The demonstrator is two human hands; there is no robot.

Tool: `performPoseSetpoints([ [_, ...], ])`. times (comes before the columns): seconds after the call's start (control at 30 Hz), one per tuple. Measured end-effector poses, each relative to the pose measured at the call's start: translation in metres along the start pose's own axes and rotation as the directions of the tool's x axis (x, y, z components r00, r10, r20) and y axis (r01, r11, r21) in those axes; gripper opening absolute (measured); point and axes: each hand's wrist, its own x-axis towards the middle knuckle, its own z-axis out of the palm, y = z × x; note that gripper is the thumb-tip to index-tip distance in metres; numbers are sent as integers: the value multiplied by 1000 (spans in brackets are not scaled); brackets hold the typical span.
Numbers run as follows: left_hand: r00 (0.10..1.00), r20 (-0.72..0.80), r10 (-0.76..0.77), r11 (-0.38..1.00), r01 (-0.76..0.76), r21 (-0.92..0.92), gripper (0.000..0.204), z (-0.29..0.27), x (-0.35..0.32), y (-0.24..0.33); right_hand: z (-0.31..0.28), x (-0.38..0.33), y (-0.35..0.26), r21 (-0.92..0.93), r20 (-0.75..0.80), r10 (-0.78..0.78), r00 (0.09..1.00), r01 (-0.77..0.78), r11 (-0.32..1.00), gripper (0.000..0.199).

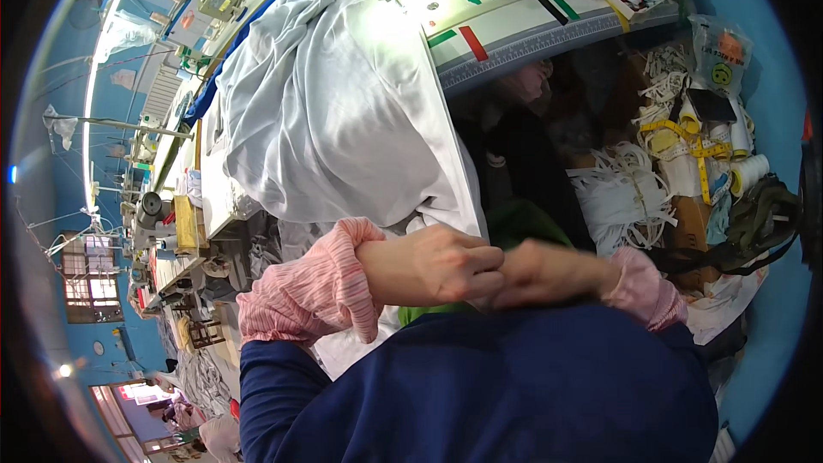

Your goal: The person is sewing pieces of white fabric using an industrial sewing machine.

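Our two hands meet at the lower edge of a draped white fabric, close to our body.

Our left hand [433, 264] is curled, its fingers [484, 267] against our blurred right hand [549, 273]; we cannot tell what either one grips. The white fabric [343, 111] hangs off the sewing table [523, 30] just above the knuckles. Bundles of white elastic tape [630, 193] lie to the right. Blue walls surround rows of workstations.

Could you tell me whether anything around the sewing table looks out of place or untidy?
The white fabric hangs in loose folds over the table edge, and white elastic bands lie tangled in a heap. Both hands, left hand and right hand, meet in front.
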Motion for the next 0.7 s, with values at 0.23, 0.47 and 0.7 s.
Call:
performPoseSetpoints([
  [0.23,997,75,18,966,2,-258,11,32,-5,-23,1,15,75,288,-253,374,892,-300,910,21],
  [0.47,997,31,75,911,-56,-409,9,60,1,-47,-18,8,63,-853,-94,-508,856,194,485,23],
  [0.7,232,-585,-777,497,797,-344,56,19,-109,-145,-24,20,91,-715,-362,-342,867,-23,699,20],
])
